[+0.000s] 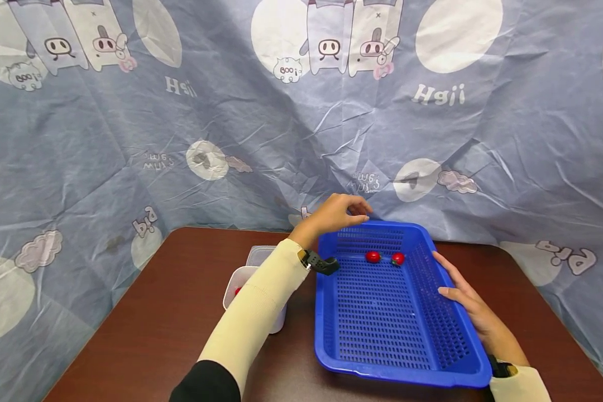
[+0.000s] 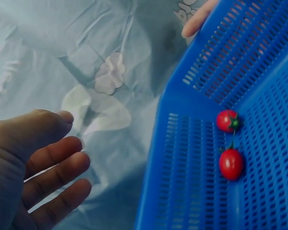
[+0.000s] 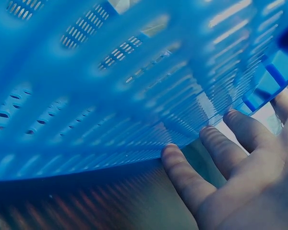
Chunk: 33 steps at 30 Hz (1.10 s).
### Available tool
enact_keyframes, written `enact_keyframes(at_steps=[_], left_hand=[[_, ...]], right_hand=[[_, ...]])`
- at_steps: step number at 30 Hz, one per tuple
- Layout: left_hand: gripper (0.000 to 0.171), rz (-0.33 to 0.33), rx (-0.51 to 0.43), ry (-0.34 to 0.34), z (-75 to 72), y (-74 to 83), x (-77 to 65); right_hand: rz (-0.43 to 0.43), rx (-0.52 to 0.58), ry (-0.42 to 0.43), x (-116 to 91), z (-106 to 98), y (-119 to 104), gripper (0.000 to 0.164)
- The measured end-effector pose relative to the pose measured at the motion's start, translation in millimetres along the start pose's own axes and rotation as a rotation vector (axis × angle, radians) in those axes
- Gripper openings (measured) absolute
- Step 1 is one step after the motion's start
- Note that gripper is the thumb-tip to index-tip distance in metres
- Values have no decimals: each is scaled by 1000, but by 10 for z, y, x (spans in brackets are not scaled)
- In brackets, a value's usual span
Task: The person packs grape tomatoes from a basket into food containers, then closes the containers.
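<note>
A blue perforated plastic basket (image 1: 374, 312) stands on the right half of the table, with two small red cherry tomatoes (image 1: 373, 257) inside near its far wall. My right hand (image 1: 474, 310) grips the basket's right side, thumb over the rim. In the right wrist view its fingertips (image 3: 170, 151) press against the outside of the slotted wall. Over the far left corner, my left hand (image 1: 339, 213) hovers with fingers loosely bent. The left wrist view shows nothing between that hand's thumb and fingers, and the basket rim beside it.
Left of the basket, partly hidden by my left sleeve (image 1: 256, 304), a white tub (image 1: 233, 285) has something red inside. Behind it lies a translucent lid-like piece (image 1: 259, 255). A patterned blue-grey cloth (image 1: 231, 117) hangs behind the brown table (image 1: 181, 312).
</note>
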State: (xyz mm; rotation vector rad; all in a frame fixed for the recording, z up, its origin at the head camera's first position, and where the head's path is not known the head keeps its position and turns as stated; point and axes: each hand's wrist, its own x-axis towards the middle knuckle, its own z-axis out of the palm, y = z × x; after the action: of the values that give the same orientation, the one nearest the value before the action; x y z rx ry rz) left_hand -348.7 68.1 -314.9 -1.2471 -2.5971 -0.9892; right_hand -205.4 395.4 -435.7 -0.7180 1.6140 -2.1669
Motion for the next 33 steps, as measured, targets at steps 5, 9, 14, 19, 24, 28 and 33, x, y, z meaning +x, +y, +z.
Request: enact_keyframes(at_steps=[5,9,14,19,24,28,33], left_hand=[[22,-26,-57,20,209,10,109],[21,-33,-80,27,379,-17,145],[21,-89,-65,6,548,-120,116],[21,-139,-100,-9,650,-214,109],[20,-163,-106,-31,689,-247,140],[23,-174,-104,-69,717,-245,165],[21,-167,-56,-124,818,-279,203]], right_hand=[[-14,20,-19,-24,-17,3,69],[-3,29,-8,-33,-10,14,69],[10,-3,6,-2,26,53,69],[25,-3,31,16,68,38,70],[26,-30,50,32,73,12,70],[22,-28,51,29,43,16,70],[-5,-3,17,11,1,19,70]])
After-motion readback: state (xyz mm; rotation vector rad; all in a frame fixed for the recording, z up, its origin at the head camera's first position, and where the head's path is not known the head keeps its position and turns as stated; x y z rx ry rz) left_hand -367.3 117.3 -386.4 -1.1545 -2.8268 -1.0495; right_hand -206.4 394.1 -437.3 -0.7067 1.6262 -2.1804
